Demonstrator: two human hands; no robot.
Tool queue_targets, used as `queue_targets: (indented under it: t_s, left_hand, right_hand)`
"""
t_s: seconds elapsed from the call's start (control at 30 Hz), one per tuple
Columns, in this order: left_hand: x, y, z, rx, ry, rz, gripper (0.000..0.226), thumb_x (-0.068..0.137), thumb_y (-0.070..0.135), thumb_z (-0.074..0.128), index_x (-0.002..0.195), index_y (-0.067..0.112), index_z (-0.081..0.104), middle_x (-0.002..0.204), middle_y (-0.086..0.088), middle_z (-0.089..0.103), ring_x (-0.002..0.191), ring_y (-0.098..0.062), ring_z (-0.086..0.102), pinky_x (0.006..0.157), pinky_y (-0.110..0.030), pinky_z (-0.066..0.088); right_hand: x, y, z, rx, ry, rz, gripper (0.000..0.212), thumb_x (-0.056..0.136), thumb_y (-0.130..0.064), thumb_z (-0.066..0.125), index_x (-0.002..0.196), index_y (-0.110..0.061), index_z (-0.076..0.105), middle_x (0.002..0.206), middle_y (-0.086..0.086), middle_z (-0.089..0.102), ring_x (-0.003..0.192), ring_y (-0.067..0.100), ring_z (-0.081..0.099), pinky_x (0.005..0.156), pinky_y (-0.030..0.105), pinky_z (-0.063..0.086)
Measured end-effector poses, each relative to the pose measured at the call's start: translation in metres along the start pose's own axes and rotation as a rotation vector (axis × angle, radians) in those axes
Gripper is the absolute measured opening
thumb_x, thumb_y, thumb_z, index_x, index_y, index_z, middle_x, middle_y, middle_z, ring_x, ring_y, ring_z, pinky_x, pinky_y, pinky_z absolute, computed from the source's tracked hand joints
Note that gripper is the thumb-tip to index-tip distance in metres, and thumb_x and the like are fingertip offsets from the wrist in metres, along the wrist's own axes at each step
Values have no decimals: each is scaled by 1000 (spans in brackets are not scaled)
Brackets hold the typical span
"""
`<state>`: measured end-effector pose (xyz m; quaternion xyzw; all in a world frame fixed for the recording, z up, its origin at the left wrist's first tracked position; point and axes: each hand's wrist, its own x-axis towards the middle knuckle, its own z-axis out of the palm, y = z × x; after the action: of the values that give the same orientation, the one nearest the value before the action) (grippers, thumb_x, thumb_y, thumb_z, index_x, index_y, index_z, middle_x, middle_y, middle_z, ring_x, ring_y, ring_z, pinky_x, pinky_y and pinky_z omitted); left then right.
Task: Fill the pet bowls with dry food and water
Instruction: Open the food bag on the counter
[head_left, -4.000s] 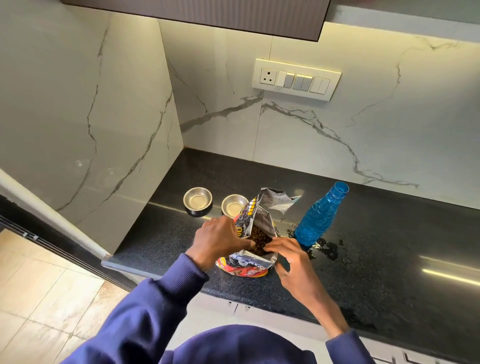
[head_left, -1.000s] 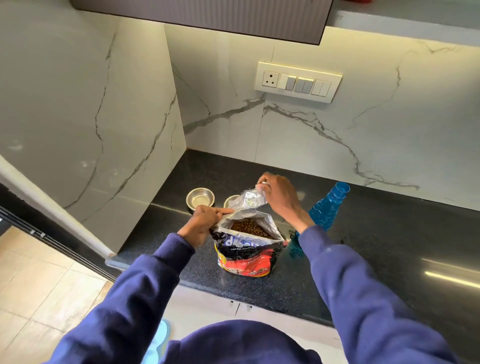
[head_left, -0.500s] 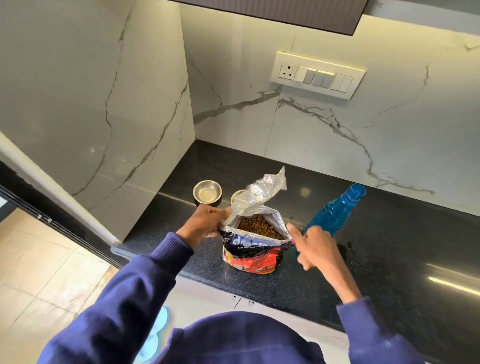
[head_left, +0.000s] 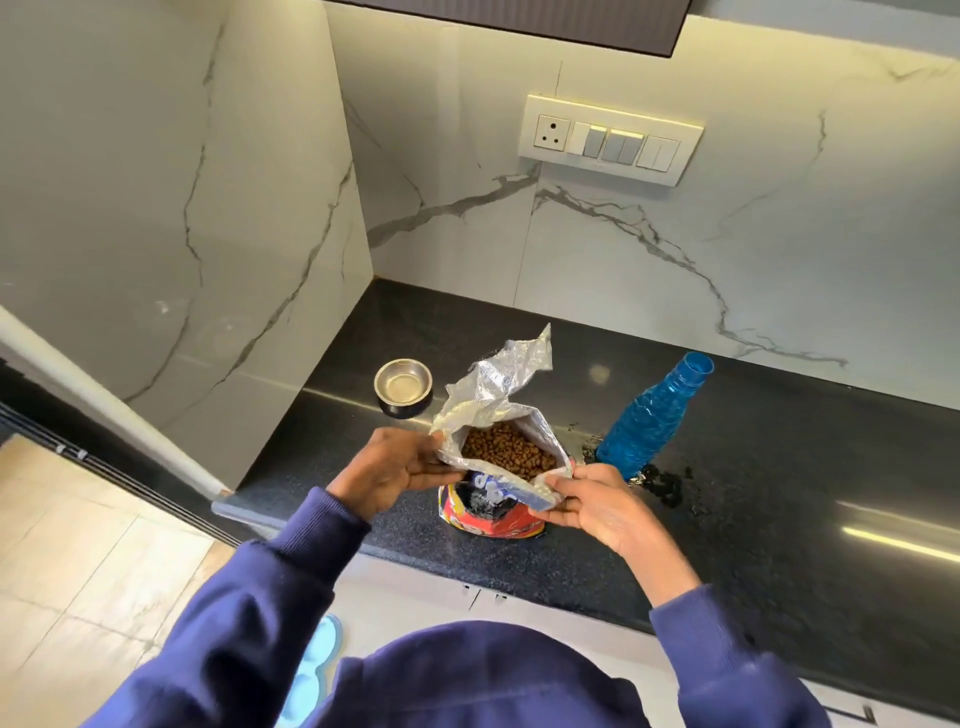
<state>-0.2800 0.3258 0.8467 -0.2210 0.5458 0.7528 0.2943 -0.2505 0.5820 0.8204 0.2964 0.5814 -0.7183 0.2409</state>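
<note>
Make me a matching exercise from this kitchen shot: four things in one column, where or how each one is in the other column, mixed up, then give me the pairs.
Column one
1. steel bowl
2. food bag
3. blue bottle
4. switch panel

Column two
A. mounted on the wall
B. standing right of the bag
C. empty, left of the bag's raised flap
D. pinched open by the left hand and right hand

Pairs: 1-C, 2-D, 3-B, 4-A
</note>
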Motion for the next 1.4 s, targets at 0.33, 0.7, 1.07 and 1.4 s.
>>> queue_targets:
  t_s: [0.33,0.7,1.07,1.4]
  left_hand:
    - [3,-33,14,-773,85,-62,27,105,0,37,100,-8,62,103,-26,67,98,-35,65,69,-46,61]
    - [21,-62,22,-900,122,-146,30,104,3,33,99,-4,62,93,-18,65,80,-26,64,67,-39,61]
    - [29,-56,11,-171,53,277,34,100,33,58,121,7,59,112,-15,67,88,-21,69,74,-33,59]
    - [51,-26,21,876,161,512,38,87,40,75,112,12,71,109,-7,74,91,-15,70,79,-30,59]
  right_hand:
    - [-2,30,17,580,79,-36,25,94,24,42,98,6,59,103,24,66,93,33,66,70,45,63]
    - [10,33,11,768,-46,-6,51,71,15,42,119,8,57,114,29,68,104,43,69,73,51,64]
    - [30,38,-12,148,251,-236,18,94,-5,58,110,-13,61,103,10,65,92,26,65,77,43,59]
    - [29,22,-13,-1075,463,-889,14,87,-5,75,101,-5,78,100,8,71,98,22,62,87,24,38]
